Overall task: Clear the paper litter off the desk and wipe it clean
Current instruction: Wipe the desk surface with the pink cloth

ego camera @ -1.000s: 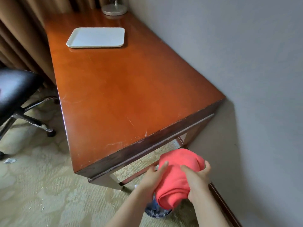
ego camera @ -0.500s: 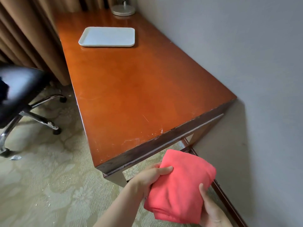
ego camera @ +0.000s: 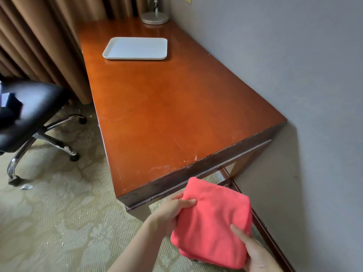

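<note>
1. Hands first: the left hand (ego camera: pixel 170 211) grips the upper left edge of a folded coral-pink microfibre cloth (ego camera: pixel 213 222), thumb on top and the other fingers curled underneath.
2. The right hand (ego camera: pixel 255 252) holds the cloth's lower right corner, its thumb (ego camera: pixel 238 233) pressed flat on the top face and the rest of the fingers hidden beneath the fabric.
3. The cloth is held in the air just in front of and below the near end of the polished reddish-brown wooden desk (ego camera: pixel 167 107); it does not touch the desktop.
4. The desk runs away from the person with its right long side against a grey wall (ego camera: pixel 284 65). Pale scuffs and scratches mark the near end of the top.
5. A flat white rectangular plastic tray (ego camera: pixel 135 48) lies toward the far end of the desk.
6. Beyond the tray stands the round silver metal base of a lamp (ego camera: pixel 154 18), close to the wall.
7. Brown pleated curtains (ego camera: pixel 39 40) hang along the desk's left side.
8. A black office chair with a chrome star base (ego camera: pixel 29 114) stands to the left on the pale green patterned carpet (ego camera: pixel 59 222).
9. A small scrap of white paper (ego camera: pixel 26 186) lies on the carpet near one chair castor, and tiny pale flecks are scattered over the floor.
</note>
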`<state>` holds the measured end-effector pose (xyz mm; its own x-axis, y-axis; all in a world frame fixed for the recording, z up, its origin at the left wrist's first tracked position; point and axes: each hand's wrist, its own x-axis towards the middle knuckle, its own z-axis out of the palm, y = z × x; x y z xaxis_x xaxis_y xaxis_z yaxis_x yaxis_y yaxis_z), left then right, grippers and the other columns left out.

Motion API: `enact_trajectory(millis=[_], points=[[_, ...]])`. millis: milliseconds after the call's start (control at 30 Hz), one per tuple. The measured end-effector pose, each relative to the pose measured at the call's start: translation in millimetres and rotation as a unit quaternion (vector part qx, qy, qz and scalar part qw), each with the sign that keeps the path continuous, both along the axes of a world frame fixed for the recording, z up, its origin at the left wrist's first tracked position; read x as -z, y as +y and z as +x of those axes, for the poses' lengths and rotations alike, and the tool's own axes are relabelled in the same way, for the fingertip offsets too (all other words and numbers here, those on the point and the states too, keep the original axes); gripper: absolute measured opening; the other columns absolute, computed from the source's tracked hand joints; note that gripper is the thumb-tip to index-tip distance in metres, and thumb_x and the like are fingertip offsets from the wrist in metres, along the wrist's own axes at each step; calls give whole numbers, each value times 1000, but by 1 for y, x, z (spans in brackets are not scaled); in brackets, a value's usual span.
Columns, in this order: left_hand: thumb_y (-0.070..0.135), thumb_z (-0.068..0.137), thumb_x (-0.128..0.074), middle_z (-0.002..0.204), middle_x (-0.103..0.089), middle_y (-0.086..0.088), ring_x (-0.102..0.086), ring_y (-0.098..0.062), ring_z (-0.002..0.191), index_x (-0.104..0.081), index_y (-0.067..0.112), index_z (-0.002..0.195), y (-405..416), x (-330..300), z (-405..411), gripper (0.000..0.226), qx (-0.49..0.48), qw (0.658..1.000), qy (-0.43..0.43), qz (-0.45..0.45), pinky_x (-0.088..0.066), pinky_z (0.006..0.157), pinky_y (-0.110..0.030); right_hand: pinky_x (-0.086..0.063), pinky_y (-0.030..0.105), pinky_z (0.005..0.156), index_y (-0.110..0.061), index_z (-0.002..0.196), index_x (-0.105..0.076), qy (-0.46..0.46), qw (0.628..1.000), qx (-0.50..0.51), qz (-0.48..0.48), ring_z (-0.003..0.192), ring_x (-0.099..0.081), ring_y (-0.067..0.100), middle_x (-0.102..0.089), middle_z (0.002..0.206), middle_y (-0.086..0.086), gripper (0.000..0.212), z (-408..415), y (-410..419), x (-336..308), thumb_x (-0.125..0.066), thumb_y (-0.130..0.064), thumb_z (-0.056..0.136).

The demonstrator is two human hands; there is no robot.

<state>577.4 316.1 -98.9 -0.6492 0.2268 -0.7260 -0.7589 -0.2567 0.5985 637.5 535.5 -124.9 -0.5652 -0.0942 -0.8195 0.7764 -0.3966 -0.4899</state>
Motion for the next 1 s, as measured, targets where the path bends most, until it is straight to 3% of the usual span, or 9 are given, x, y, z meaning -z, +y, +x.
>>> enact_trajectory(millis=[133,233,300,533,600,667,767,833,1000], points=[[12,81,-68,79,-64,-2,-57,-11,65,-64,17,87,8,15,5,8,94,981,40,-163,-44,53,-17,-47,36,66,-12,88,-64,28,997,-12,66,73,-69,27,-74,76,7,35,-2,13,-2,-75,-20,55],[19,83,-68,83,-64,0,-59,-13,76,-63,20,83,8,19,0,6,158,968,-2,-192,-51,61,-23,-48,34,77,-10,90,-66,44,989,-31,137,80,-65,20,-73,79,6,35,-2,16,6,-82,-14,59],[19,84,-68,76,-60,0,-58,-13,69,-59,17,79,3,16,0,10,209,947,-29,-242,-55,55,-26,-47,28,68,-8,99,-67,64,985,-45,156,77,-65,17,-72,78,3,36,-1,16,11,-82,-11,66],[15,85,-67,91,-68,-7,-63,-22,85,-63,14,97,4,16,-6,13,80,982,-18,-170,-53,83,-38,-54,30,61,-11,109,-61,69,994,-26,86,73,-70,29,-73,87,15,47,-15,13,14,-76,-1,65],[16,87,-64,98,-68,-9,-64,-22,89,-61,15,100,9,13,-10,13,36,989,-7,-145,-53,88,-40,-55,39,72,-15,109,-62,62,997,-10,53,80,-71,32,-73,93,15,53,-17,10,12,-79,-10,58],[20,89,-63,105,-67,-8,-64,-21,93,-60,18,108,13,9,-13,20,54,988,5,-143,-52,89,-38,-54,45,81,-18,120,-58,86,994,6,66,92,-68,33,-71,104,15,65,-18,14,15,-78,-12,59],[17,90,-61,116,-65,-7,-62,-20,102,-54,21,124,16,2,-13,35,131,990,8,-55,-51,90,-32,-57,41,66,-16,119,-60,58,998,28,-11,88,-69,33,-69,108,18,51,-17,19,16,-74,-21,70],[12,89,-61,122,-63,-9,-60,-24,108,-51,25,127,15,1,-11,42,137,990,-12,5,-53,85,-35,-56,37,60,-14,117,-63,41,997,33,-55,82,-69,29,-68,109,19,45,-14,18,17,-70,-24,73],[8,87,-61,99,-64,-4,-63,-18,84,-49,20,129,18,1,-5,45,117,981,3,-154,-54,56,-26,-57,47,70,-17,115,-60,76,997,2,20,85,-69,33,-71,101,17,49,-13,13,15,-76,-18,68]])
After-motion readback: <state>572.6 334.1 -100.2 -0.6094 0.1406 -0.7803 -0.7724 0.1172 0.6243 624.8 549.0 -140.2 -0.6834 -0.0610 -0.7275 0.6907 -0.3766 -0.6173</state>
